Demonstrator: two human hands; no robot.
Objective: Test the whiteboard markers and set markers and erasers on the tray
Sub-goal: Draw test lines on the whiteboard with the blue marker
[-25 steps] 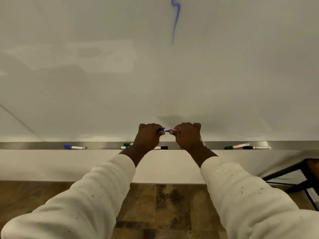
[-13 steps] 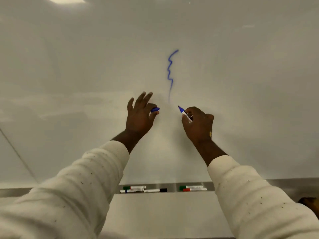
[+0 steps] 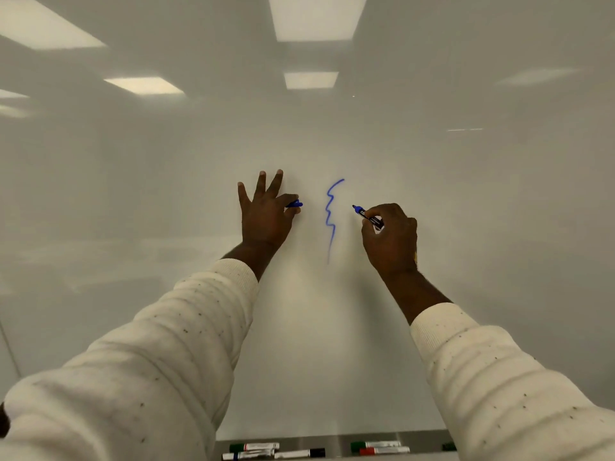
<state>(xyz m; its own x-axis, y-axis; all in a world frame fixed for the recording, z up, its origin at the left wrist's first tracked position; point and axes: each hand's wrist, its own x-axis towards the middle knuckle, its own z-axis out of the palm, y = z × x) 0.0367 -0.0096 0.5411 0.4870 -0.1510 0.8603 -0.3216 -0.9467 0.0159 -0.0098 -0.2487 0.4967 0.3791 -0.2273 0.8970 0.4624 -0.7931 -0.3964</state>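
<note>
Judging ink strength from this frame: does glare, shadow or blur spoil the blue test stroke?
Head view: ceiling-light reflections glare on the upper whiteboard, well above the blue stroke; head view: soft shadows lie beside both forearms, near the stroke's faint tail; head view: stroke and blue marker read sharp, tray markers slightly soft.

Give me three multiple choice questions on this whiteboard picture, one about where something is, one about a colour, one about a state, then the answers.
1. Where is the squiggle?
A. between the hands
B. left of the left hand
C. right of the right hand

2. What colour is the cap in the left hand?
A. red
B. blue
C. green

3. The marker in the right hand is:
A. capped
B. uncapped
C. snapped in two

Answers:
1 A: it runs down between the two hands.
2 B: the cap pinched by thumb and forefinger is blue.
3 B: its bare tip shows.
</note>
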